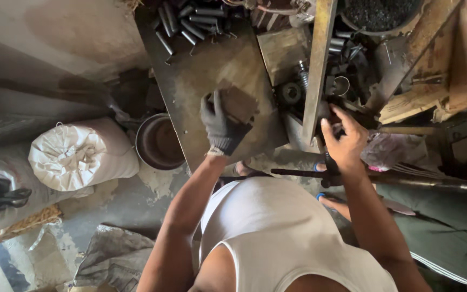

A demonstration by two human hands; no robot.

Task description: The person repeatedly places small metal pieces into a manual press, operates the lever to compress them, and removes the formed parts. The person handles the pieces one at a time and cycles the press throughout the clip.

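Note:
My left hand (220,127) wears a dark grey work glove and grips a brown rectangular block (239,103) that rests on a rusty metal plate (212,65). My right hand (346,139) is bare, with its fingers spread. It reaches into a heap of dark metal parts (347,81) beside an upright rusty metal bar (317,65). Whether the right hand holds anything there is hidden by its own fingers. A pile of short dark metal tubes (190,21) lies at the far end of the plate.
A round metal pan (158,141) sits on the floor left of the plate, next to a tied white sack (79,154). A bowl of black granules (379,13) stands at the top right. Wooden planks (433,70) lean on the right. A long metal pipe (439,183) crosses low right.

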